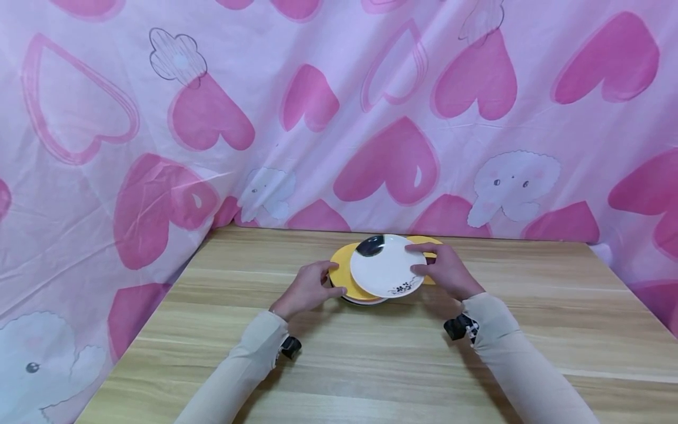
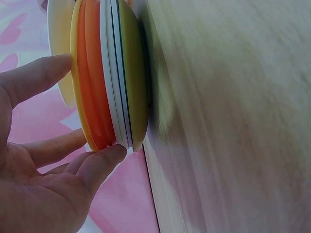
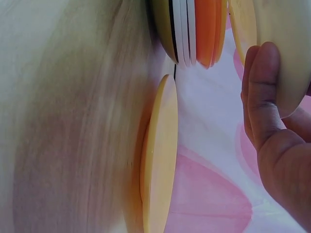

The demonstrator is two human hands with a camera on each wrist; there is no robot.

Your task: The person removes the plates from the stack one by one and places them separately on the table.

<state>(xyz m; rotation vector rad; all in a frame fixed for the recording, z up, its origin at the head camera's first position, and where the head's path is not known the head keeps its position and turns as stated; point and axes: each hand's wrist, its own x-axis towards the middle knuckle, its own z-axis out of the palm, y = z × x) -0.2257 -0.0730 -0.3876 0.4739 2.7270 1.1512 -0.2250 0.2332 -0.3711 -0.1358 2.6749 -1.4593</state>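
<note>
A white plate (image 1: 384,271) with a dark patch and a small floral print hangs above a stack of plates (image 2: 92,77). At its right edge my right hand (image 1: 444,268) grips it; fingertips show on its rim in the right wrist view. A yellow plate (image 1: 341,268) tops the stack, with orange, white and olive-yellow layers under it. My left hand (image 1: 307,288) holds the stack's left rim, with thumb and fingers spread along the edge. To the right of the stack, a separate yellow plate (image 3: 163,150) lies on the table, partly hidden by the right hand in the head view.
The wooden table (image 1: 339,365) reaches back to a pink cloth (image 1: 318,165) printed with hearts, which hangs behind it and along its left side. A small black camera sits on each wrist, the right one (image 1: 459,327) low over the table.
</note>
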